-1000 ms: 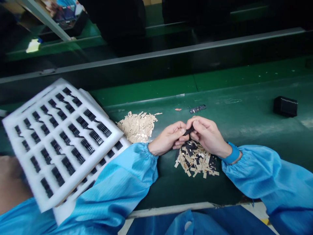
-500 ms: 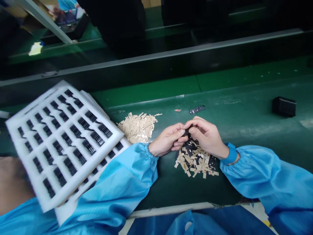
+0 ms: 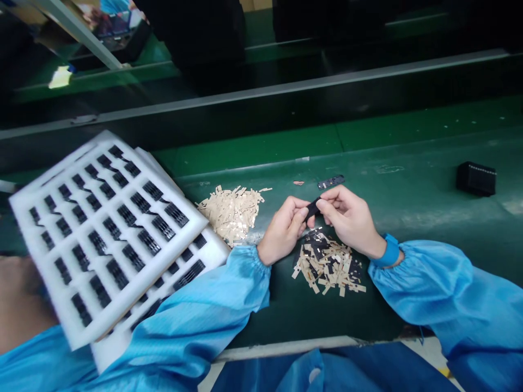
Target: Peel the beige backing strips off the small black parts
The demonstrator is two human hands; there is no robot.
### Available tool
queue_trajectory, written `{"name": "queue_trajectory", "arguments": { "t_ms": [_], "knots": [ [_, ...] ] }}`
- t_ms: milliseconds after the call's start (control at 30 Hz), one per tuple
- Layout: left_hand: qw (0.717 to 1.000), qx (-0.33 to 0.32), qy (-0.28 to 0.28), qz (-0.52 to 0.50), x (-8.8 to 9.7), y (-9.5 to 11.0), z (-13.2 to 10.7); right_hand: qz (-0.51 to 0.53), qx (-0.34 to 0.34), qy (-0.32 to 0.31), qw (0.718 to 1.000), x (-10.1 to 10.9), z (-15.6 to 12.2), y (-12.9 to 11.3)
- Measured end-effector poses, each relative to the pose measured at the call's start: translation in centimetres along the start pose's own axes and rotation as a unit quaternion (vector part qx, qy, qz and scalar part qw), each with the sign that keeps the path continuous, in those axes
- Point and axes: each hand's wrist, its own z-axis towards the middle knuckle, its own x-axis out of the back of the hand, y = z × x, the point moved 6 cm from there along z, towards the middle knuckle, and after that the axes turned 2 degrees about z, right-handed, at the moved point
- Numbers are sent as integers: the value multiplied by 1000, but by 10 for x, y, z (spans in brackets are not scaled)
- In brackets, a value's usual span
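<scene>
A small black strip-shaped part (image 3: 312,209) is pinched between my two hands above the green mat. Its left end lies in the fingers of my left hand (image 3: 285,227). My right hand (image 3: 347,218), with a blue band at the wrist, grips the other end between thumb and fingertips. Just below the hands lies a mixed pile of beige and black flat pieces (image 3: 329,264). To the left of my left hand is a heap of beige strips (image 3: 231,209). Beyond my right hand rests a flat dark part (image 3: 330,182).
White foam trays (image 3: 122,239) holding rows of black parts are stacked at the left, beside my left sleeve. A black block (image 3: 476,178) stands at the right. A long metal rail (image 3: 261,98) crosses behind the green mat (image 3: 417,212). Another person's hand (image 3: 95,17) shows at the far upper left.
Both hands have risen slightly and moved a little apart, exposing more of the black part and the mixed pile. My left forearm has shifted slightly right, uncovering more of the lower tray.
</scene>
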Motion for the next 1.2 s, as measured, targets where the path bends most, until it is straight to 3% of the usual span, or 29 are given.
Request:
{"name": "queue_trajectory", "arguments": {
  "t_ms": [200,367,433,533,600,667,767,833,933,1100,1200],
  "knots": [
    [999,19,-2,38,0,0,0,37,-41,-24,998,2,5,3],
    [998,49,-5,44,1,-1,2,74,-113,-123,983,-2,8,4],
    [999,50,13,13,3,0,4,113,-126,-91,981,4,12,5],
    [997,40,49,-35,7,2,7,136,-113,25,984,21,19,10],
    [997,40,49,-47,6,2,8,45,-83,79,992,34,22,11],
    [997,44,40,-54,5,2,8,-119,-3,108,987,47,26,5],
    [997,45,36,-59,4,2,8,-358,149,51,920,51,32,-4],
    [996,46,38,-59,5,2,7,-444,189,-5,876,51,36,0],
    [997,42,44,-54,6,2,8,-469,200,-16,860,54,38,2],
    [997,29,59,-38,6,0,8,-378,167,13,910,49,32,-3],
    [998,21,56,-23,3,0,8,-386,188,-18,903,39,43,-1]
  ]
}}
